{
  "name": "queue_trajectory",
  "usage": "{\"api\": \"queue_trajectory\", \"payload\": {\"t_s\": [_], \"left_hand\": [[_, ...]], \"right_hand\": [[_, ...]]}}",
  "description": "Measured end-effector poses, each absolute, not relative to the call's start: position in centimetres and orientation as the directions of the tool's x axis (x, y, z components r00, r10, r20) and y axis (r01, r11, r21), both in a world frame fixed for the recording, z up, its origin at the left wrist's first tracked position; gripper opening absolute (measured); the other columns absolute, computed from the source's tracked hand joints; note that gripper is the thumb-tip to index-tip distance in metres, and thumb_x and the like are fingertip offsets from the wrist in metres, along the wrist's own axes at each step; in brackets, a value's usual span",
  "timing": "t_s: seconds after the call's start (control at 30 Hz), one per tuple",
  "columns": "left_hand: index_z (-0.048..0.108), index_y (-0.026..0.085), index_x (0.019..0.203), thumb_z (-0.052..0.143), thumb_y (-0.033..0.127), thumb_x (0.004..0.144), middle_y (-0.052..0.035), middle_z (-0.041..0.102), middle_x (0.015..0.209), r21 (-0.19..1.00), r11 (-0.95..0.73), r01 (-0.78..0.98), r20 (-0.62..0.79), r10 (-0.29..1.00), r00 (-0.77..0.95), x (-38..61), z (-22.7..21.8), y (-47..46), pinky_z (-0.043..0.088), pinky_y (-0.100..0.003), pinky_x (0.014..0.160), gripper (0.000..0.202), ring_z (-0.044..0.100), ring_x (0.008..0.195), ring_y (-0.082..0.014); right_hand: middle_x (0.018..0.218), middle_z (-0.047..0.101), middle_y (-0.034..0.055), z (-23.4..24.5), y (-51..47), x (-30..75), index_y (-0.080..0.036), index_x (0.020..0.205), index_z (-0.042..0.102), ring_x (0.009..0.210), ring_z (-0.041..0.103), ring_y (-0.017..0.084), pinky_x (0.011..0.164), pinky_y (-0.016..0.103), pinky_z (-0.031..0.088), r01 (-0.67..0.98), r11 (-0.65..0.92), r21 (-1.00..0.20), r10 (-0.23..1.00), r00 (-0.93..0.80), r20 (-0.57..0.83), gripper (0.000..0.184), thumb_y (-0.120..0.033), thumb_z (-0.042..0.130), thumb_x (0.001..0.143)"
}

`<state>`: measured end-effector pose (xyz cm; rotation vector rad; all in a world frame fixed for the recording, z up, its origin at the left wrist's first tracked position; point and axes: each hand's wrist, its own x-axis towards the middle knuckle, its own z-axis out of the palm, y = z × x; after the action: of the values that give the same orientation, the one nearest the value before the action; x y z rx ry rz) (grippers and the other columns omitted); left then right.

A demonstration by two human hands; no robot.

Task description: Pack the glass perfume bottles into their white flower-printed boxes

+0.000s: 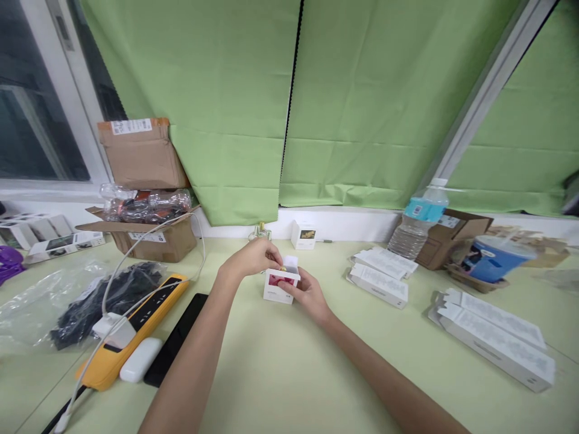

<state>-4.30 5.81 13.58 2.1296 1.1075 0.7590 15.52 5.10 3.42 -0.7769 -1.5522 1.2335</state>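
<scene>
A small white box (278, 293) with a dark pink picture on its front stands open at the top, in the middle of the table. My right hand (311, 295) is closed around its right side, the thumb across the front. Over the opening, my left hand (254, 258) has its fingers pinched together and pointing into the box. A small gold-coloured piece (283, 269) shows at those fingertips; the rest of it is hidden by the box wall. Just behind the left hand are small glass bottles (260, 231) with gold tops, partly covered by the hand.
Another white box (303, 235) stands by the wall. Flat white cartons (380, 283), a water bottle (418, 220) and a blue cup (495, 258) are on the right. Left are a phone (176, 340), a white case (141, 360), a yellow power strip (136, 331) and cardboard boxes (154, 241).
</scene>
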Motion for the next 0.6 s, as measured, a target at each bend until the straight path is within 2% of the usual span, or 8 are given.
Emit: {"api": "queue_trajectory", "payload": {"t_s": [0.17, 0.27, 0.37, 0.47, 0.53, 0.6], "left_hand": [[0.077, 0.018, 0.083, 0.071, 0.027, 0.072, -0.0039, 0.074, 0.083, 0.757, -0.44, 0.484, 0.176, 0.849, 0.498, -4.5, 13.5, 5.9, 0.049, -0.028, 0.07, 0.015, 0.067, 0.08, -0.0195], [0.076, 0.018, 0.087, 0.072, 0.032, 0.074, -0.0048, 0.074, 0.086, 0.787, -0.424, 0.448, 0.175, 0.85, 0.497, -4.8, 13.6, 5.8, 0.049, -0.028, 0.071, 0.02, 0.067, 0.082, -0.0197], [0.075, 0.017, 0.091, 0.073, 0.035, 0.074, -0.0059, 0.073, 0.09, 0.784, -0.427, 0.45, 0.238, 0.877, 0.418, -5.7, 14.1, 5.7, 0.05, -0.028, 0.07, 0.024, 0.066, 0.082, -0.0195], [0.074, 0.016, 0.088, 0.073, 0.039, 0.075, -0.0059, 0.072, 0.087, 0.759, -0.433, 0.487, 0.297, 0.895, 0.332, -6.4, 14.7, 5.5, 0.048, -0.027, 0.068, 0.027, 0.063, 0.079, -0.0188], [0.074, 0.015, 0.083, 0.067, 0.047, 0.081, -0.0049, 0.07, 0.079, 0.758, -0.43, 0.491, 0.27, 0.891, 0.364, -6.6, 14.9, 5.2, 0.046, -0.027, 0.066, 0.033, 0.062, 0.074, -0.0179], [0.074, 0.015, 0.079, 0.06, 0.055, 0.085, -0.003, 0.067, 0.072, 0.76, -0.418, 0.497, 0.211, 0.883, 0.42, -6.4, 15.0, 4.9, 0.043, -0.025, 0.062, 0.043, 0.058, 0.068, -0.0162]], "right_hand": [[0.1, 0.074, 0.0055, 3.5, 4.5, 15.5, -0.021, 0.1, 0.067, 0.094, 0.069, 0.026, 0.082, 0.037, 0.053, 0.067, 0.413, -0.908, 0.878, -0.293, 0.377, 0.036, -0.048, 0.077, 0.077], [0.103, 0.073, 0.0051, 3.4, 4.1, 15.5, -0.023, 0.105, 0.065, 0.096, 0.068, 0.026, 0.087, 0.038, 0.052, 0.153, 0.497, -0.854, 0.849, -0.29, 0.442, 0.034, -0.046, 0.073, 0.082], [0.115, 0.069, 0.0074, 2.9, 4.1, 15.5, -0.025, 0.121, 0.054, 0.098, 0.068, 0.026, 0.087, 0.039, 0.053, 0.191, 0.543, -0.818, 0.832, -0.254, 0.493, 0.048, -0.045, 0.073, 0.082], [0.131, 0.056, 0.0124, 2.3, 4.2, 15.5, -0.026, 0.132, 0.036, 0.097, 0.067, 0.025, 0.082, 0.04, 0.055, 0.22, 0.586, -0.78, 0.811, -0.163, 0.563, 0.069, -0.045, 0.076, 0.079], [0.136, 0.05, 0.0138, 2.1, 4.3, 15.5, -0.027, 0.132, 0.032, 0.093, 0.067, 0.024, 0.079, 0.04, 0.055, 0.241, 0.631, -0.738, 0.774, -0.127, 0.62, 0.07, -0.044, 0.075, 0.079], [0.136, 0.047, 0.0138, 2.0, 4.4, 15.5, -0.027, 0.127, 0.036, 0.096, 0.066, 0.024, 0.079, 0.04, 0.055, 0.261, 0.699, -0.666, 0.709, -0.126, 0.694, 0.059, -0.041, 0.072, 0.083]]}}
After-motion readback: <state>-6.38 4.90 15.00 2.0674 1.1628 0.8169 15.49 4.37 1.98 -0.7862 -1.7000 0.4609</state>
